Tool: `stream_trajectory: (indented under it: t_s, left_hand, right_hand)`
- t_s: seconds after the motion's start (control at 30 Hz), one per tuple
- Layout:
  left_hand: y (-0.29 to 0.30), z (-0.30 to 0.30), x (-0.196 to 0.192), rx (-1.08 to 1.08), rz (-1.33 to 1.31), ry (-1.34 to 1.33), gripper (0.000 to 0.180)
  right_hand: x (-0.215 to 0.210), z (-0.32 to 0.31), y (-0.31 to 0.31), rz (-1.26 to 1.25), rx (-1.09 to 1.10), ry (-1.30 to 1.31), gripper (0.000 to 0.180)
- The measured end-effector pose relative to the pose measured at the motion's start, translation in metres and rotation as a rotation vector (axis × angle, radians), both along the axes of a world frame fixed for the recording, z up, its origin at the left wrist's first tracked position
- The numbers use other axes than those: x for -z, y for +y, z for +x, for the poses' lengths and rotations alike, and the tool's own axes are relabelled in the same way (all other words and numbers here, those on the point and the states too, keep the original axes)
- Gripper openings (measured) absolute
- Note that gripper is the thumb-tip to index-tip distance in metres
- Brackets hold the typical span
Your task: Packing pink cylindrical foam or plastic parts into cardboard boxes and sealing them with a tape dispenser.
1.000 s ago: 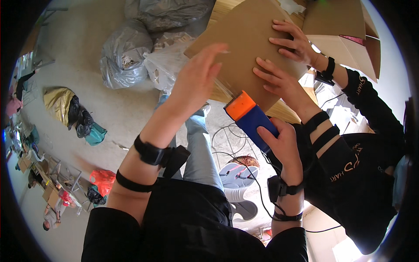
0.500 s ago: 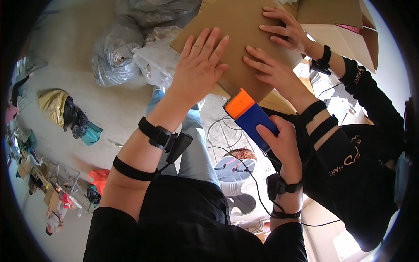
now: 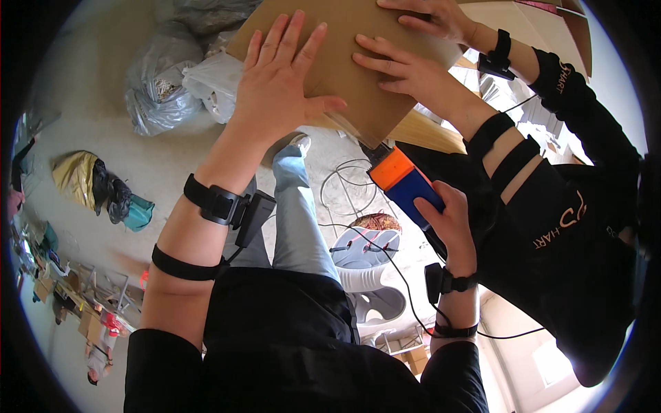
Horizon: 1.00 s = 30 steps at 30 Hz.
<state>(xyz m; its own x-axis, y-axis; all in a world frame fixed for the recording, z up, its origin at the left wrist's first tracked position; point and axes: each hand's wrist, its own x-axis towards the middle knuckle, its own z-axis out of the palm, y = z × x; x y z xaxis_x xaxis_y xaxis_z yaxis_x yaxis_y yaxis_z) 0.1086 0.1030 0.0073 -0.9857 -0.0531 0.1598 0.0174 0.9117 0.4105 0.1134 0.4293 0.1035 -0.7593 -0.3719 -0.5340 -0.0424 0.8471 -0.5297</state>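
A brown cardboard box (image 3: 344,51) lies at the top middle. My left hand (image 3: 275,86) rests flat on its upper face, fingers spread and thumb out to the right. In my right hand (image 3: 451,217) is a blue and orange tape dispenser (image 3: 406,180), gripped by its blue body. Its dark toothed end meets the near corner of the box, where a shiny strip of tape (image 3: 351,124) shows along the edge. A co-worker's two hands (image 3: 396,65) press on the right part of the same box.
Grey plastic bags (image 3: 162,82) stand on the floor at the upper left, with gold, black and teal bags (image 3: 103,189) below them. A grey stool (image 3: 368,251) is under my right arm. Another open carton (image 3: 523,31) is at the upper right. Cables cross near my right wrist.
The box, my left hand and the co-worker's hands appear shifted up and left in view. My right hand has brought the dispenser's toothed end against the box's near corner.
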Motion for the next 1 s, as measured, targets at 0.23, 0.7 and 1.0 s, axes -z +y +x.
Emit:
stream_trajectory:
  t_s: [0.23,0.7,1.0]
  left_hand:
    - [0.000,0.001,0.002,-0.008,-0.016,-0.004,0.101]
    - [0.001,0.001,0.000,0.009,-0.068,0.090,0.101]
    - [0.017,0.002,-0.028,-0.042,-0.167,-0.127,0.095]
  right_hand:
    - [0.019,0.000,0.004,-0.033,-0.009,-0.020,0.030]
    - [0.033,0.004,0.010,0.037,-0.001,-0.014,0.033]
    - [0.009,0.000,-0.040,0.538,-0.269,0.070,0.036]
